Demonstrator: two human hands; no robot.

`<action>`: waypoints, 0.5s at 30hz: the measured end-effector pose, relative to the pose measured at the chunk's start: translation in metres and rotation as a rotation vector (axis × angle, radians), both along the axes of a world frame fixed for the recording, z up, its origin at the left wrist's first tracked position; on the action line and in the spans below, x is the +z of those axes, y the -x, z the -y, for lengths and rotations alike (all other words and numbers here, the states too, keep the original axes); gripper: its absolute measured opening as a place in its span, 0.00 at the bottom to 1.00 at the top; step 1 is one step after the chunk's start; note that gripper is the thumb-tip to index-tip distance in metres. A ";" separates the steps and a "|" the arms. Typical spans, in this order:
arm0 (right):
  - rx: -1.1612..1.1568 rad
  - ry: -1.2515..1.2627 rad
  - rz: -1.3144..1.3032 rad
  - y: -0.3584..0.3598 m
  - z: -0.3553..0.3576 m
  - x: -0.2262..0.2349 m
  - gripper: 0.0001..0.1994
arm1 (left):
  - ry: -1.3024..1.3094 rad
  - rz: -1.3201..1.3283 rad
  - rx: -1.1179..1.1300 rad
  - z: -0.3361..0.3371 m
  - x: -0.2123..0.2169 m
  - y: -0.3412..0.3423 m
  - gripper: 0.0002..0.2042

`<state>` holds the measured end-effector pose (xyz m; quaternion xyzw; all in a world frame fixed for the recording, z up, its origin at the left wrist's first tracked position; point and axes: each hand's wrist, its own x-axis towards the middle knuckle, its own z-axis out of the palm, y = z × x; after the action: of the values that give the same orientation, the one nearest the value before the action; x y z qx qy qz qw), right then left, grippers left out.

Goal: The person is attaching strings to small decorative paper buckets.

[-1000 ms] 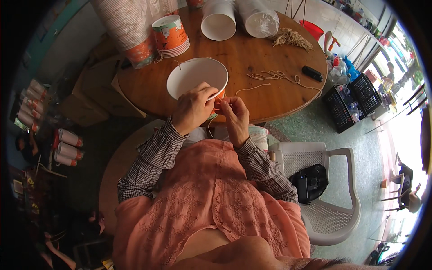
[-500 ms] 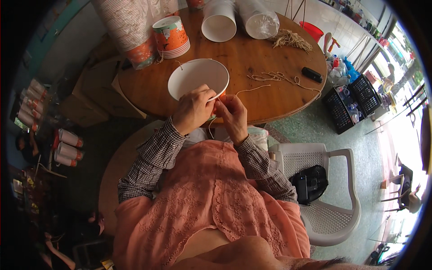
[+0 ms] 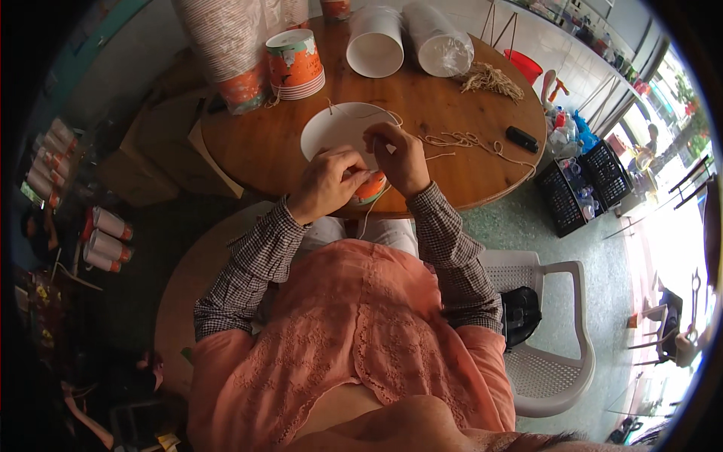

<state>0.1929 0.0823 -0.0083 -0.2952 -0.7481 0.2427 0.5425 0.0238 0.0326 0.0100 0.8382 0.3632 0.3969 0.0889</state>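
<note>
Head view, bucket near edge, tabletop beyond

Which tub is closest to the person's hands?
The orange tub with the white inside: the left hand is at its rim, the right hand close by. The other tubs are farther away.

There are one left hand, one right hand, one white-lined bucket and one wooden table. I count two white cylinders, one cord bundle, one plastic chair and one red pail.
</note>
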 end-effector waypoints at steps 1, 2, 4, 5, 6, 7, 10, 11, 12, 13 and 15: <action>0.032 0.071 -0.070 0.000 0.000 -0.002 0.08 | 0.051 0.054 -0.027 -0.001 0.001 0.001 0.08; 0.036 0.072 -0.064 -0.001 0.000 -0.004 0.08 | 0.102 0.108 -0.056 -0.001 0.002 0.001 0.08; 0.204 0.155 -0.119 -0.007 0.000 0.000 0.07 | 0.098 0.147 -0.016 -0.005 0.002 0.002 0.07; 0.208 0.169 -0.029 -0.012 0.001 0.003 0.07 | 0.095 0.180 0.021 -0.006 0.003 0.002 0.06; 0.209 0.166 -0.023 -0.015 0.002 0.008 0.07 | 0.092 0.185 0.021 -0.008 0.002 0.001 0.06; 0.225 0.156 0.045 -0.017 0.003 0.011 0.08 | 0.040 0.203 0.044 -0.010 -0.001 0.000 0.05; 0.315 0.241 0.025 -0.014 0.007 0.016 0.09 | -0.033 0.262 0.073 -0.013 -0.001 0.000 0.04; 0.390 0.338 -0.068 -0.012 0.008 0.017 0.09 | -0.051 0.298 0.083 -0.014 -0.001 0.000 0.03; 0.389 0.336 -0.065 -0.011 0.007 0.014 0.09 | -0.054 0.301 0.082 -0.016 -0.001 0.000 0.03; 0.332 0.289 -0.063 -0.010 0.005 0.008 0.08 | -0.036 0.334 0.073 -0.019 -0.003 0.000 0.03; 0.275 0.240 -0.058 -0.006 0.004 0.004 0.08 | -0.020 0.368 0.065 -0.020 -0.004 0.000 0.04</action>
<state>0.1990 0.0780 -0.0042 -0.2455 -0.7311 0.4106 0.4865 0.0238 0.0522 0.0060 0.7401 0.3636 0.5499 0.1327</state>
